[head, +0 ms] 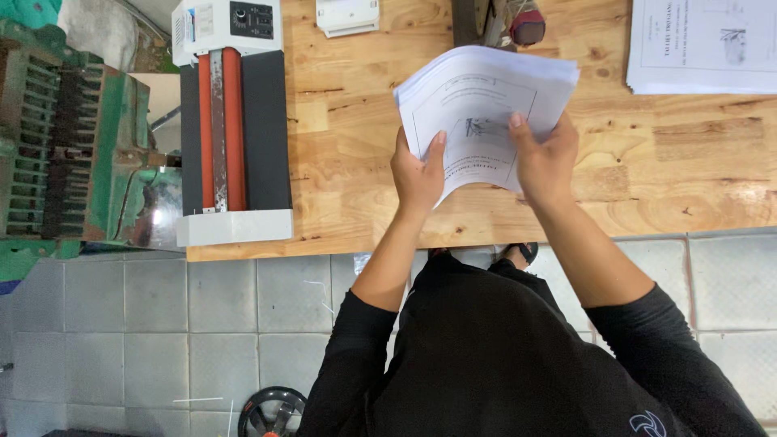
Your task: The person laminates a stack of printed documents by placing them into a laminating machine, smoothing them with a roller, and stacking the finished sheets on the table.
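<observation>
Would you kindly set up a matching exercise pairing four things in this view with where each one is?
Things:
1. sheaf of papers
2. roller machine
3. second paper stack
4. green metal machine

Places:
A. table's far right corner
B. beyond the table's left edge
C. held in left hand and right hand
D. table's left end

Pairs: 1-C, 2-D, 3-A, 4-B

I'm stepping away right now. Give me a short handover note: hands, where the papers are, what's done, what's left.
Left hand and right hand both grip one stack of printed sheets, lifted over the wooden table.
A second paper pile lies at the table's far right corner.
The roller machine sits on the table's left end; no sheet is in it.
Done: stack gathered in hand. Left: setting it down.
</observation>
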